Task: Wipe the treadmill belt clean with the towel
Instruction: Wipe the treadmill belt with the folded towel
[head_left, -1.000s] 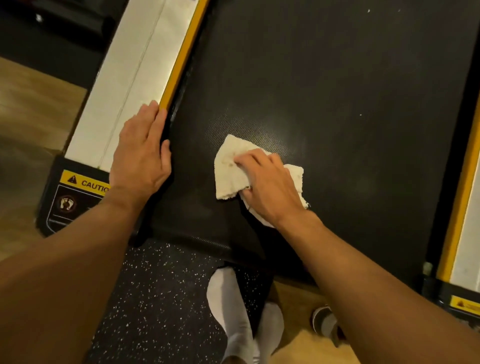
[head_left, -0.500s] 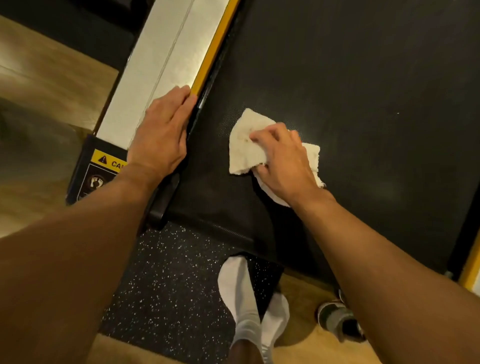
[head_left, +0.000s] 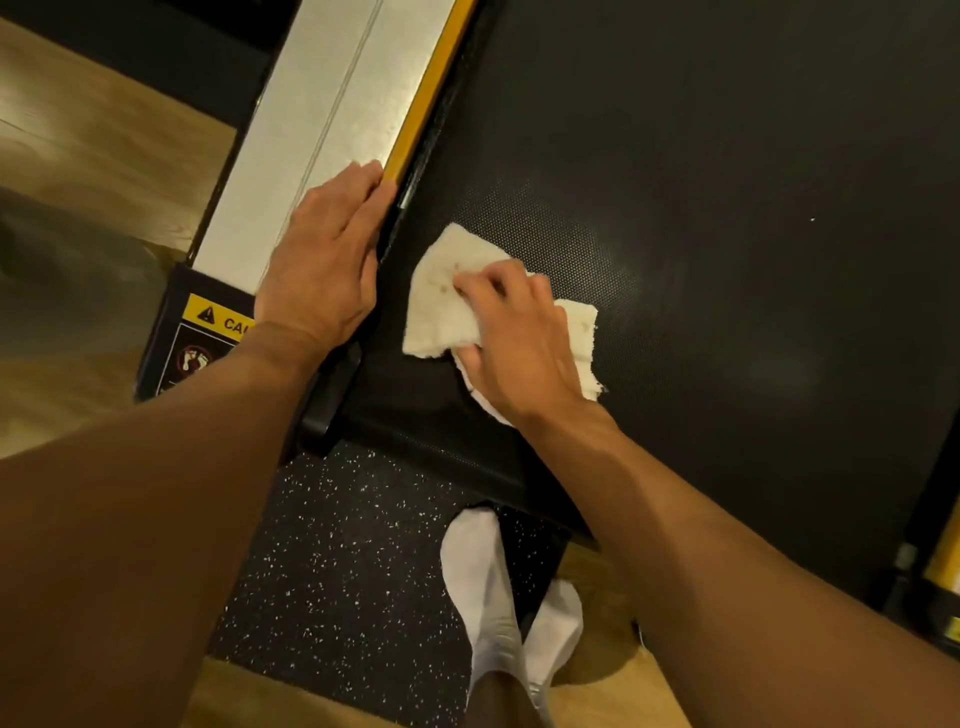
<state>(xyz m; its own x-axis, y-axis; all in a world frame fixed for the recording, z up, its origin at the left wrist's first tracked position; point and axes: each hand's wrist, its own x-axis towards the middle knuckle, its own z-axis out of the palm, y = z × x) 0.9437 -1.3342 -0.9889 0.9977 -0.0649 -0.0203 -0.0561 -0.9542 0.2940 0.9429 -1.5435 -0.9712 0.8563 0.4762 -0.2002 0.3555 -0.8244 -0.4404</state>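
Observation:
A crumpled white towel (head_left: 441, 291) with small brown stains lies on the black treadmill belt (head_left: 727, 208), near the belt's rear left corner. My right hand (head_left: 511, 343) presses down on the towel with its fingers bent over the cloth and the thumb tucked at the towel's near edge. My left hand (head_left: 327, 260) lies flat with straight fingers on the grey side rail (head_left: 322, 119), its fingertips at the yellow strip (head_left: 431, 88) beside the belt.
A yellow caution sticker (head_left: 218, 317) sits on the rail's black end cap. Behind the treadmill lies a speckled black mat (head_left: 332, 561), where my feet in white socks (head_left: 483, 582) stand. Wooden floor (head_left: 88, 145) runs along the left. A second yellow strip (head_left: 943, 561) shows at the right edge.
My right hand has slid the towel leftward, closer to the left rail. The left hand stays flat on the rail. The view has shifted left.

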